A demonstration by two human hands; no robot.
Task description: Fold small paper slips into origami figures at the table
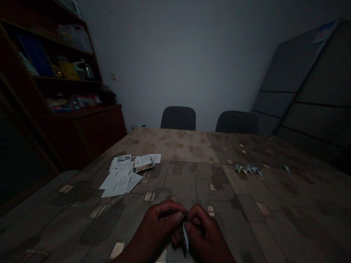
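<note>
Close to the table's near side, my left hand (164,223) and my right hand (201,232) meet with their fingers pinched together. Between them is a small folded piece of paper (185,235), pale on the side that shows, its narrow end pointing down toward me. Fingers of both hands cover its upper part, so its full shape is hidden. Off to the right lie several small folded paper pieces (249,169) in a cluster, with one more folded paper piece (285,168) apart from them. On the left is a loose pile of printed cards (117,180).
A patterned cloth covers the table (186,175). Beyond its far edge stand two dark chairs, a left chair (178,117) and a right chair (237,121). A wooden cabinet (101,128) with filled shelves is at the left, and grey panels (285,73) lean at the right. The room is dim.
</note>
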